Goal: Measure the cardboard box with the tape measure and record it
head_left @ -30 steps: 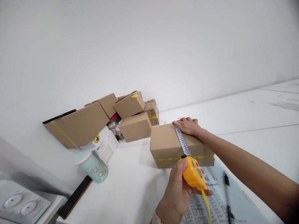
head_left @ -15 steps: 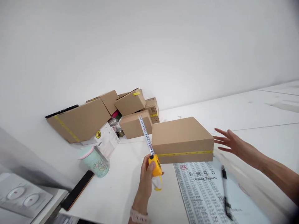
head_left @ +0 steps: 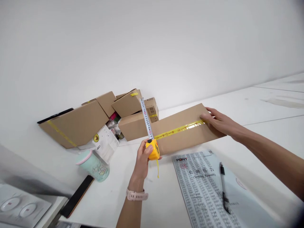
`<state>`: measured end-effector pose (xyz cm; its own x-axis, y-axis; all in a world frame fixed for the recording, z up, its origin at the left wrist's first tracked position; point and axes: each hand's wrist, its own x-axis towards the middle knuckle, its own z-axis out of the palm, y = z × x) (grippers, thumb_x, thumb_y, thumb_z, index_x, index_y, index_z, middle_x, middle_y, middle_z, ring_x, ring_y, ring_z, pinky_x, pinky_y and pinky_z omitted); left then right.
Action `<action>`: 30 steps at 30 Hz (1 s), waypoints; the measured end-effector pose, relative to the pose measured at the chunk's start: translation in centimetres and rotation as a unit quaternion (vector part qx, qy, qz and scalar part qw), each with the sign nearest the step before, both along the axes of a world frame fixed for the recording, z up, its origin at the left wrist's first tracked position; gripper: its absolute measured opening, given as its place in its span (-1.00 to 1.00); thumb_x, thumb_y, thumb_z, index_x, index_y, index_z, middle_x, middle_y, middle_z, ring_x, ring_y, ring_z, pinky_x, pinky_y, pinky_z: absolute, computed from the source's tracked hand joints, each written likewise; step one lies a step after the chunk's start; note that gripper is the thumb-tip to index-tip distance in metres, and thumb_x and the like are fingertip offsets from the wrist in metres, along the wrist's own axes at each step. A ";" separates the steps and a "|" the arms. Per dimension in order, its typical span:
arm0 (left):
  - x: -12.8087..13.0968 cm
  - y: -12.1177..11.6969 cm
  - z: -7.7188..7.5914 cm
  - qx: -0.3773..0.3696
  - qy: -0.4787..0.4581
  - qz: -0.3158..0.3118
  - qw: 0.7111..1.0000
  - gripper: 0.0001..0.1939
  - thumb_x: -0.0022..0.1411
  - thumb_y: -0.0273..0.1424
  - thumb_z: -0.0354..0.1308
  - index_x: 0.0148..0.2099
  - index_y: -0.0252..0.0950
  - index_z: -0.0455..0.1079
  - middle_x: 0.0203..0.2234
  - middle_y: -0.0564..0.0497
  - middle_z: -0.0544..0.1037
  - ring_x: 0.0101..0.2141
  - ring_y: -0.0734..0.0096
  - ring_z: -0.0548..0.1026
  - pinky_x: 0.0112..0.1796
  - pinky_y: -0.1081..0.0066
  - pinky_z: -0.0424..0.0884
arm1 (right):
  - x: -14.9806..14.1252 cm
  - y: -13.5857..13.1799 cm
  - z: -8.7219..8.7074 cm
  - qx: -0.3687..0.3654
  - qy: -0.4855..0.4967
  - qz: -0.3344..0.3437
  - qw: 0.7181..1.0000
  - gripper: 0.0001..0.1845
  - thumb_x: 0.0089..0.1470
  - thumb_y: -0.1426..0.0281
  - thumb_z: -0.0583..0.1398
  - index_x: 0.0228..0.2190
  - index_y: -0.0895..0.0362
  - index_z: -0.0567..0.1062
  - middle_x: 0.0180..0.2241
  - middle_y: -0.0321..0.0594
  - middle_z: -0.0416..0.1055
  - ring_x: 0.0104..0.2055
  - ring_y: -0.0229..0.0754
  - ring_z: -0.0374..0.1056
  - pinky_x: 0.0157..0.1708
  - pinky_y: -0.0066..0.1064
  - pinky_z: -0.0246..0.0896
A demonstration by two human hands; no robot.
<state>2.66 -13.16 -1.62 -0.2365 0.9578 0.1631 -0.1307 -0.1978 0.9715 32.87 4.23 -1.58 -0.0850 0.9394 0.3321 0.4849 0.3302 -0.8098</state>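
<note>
My left hand (head_left: 142, 160) is closed around a yellow tape measure (head_left: 153, 150), its blade (head_left: 146, 119) drawn out and pointing up and away, a yellow strap hanging below. A brown cardboard box (head_left: 182, 139) with a strip of yellow tape across it is tilted up at its right end. My right hand (head_left: 217, 122) grips that end, thumb on the taped face and fingers behind, partly hidden. The box's left end lies just behind the tape measure; whether they touch I cannot tell.
A blue-grey report booklet (head_left: 201, 186) with a black pen (head_left: 223, 186) on it lies in front of the box. Several cardboard boxes (head_left: 78, 122) stand against the wall. At left are a mint-green cup (head_left: 95, 166), a white carton (head_left: 106, 147) and a dark bar (head_left: 77, 196).
My right hand left the box top, opened at its right side, then took hold of the box and tipped it. My left hand moved the tape measure off the box, left and upward.
</note>
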 end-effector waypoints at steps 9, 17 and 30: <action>0.3 0.5 -0.7 0.006 -0.010 0.016 1.000 -0.50 0.08 -0.10 0.37 -0.03 -0.27 0.43 -0.11 -0.09 0.53 -0.26 0.31 0.52 -0.27 0.29 0.58 | 1.1 0.7 -1.7 -0.080 -0.003 0.062 0.995 -0.01 0.09 -0.17 0.15 0.42 -0.22 -0.07 0.40 -0.15 0.05 0.15 0.13 0.39 0.02 -0.10 0.42; 0.4 1.9 0.4 -0.001 0.004 0.034 0.999 -0.46 0.03 -0.05 0.38 -0.07 -0.29 0.41 -0.18 -0.08 0.53 -0.26 0.28 0.51 -0.34 0.34 0.57 | -2.4 5.3 1.0 -0.019 -0.037 -0.013 0.999 -0.38 0.11 -0.19 0.07 -0.05 0.00 0.44 0.04 -0.03 0.49 -0.06 0.12 0.45 -0.13 -0.09 0.39; 10.5 -2.2 -5.8 -0.036 -0.075 -0.125 0.989 -0.40 -0.01 0.00 0.42 -0.03 -0.24 0.42 -0.20 -0.07 0.51 -0.27 0.29 0.46 -0.14 0.28 0.45 | -5.0 7.1 1.1 0.174 -0.070 0.010 0.982 -0.75 0.21 0.30 0.05 -0.27 0.03 0.52 -0.24 -0.14 0.56 -0.14 0.05 0.39 -0.06 -0.06 0.18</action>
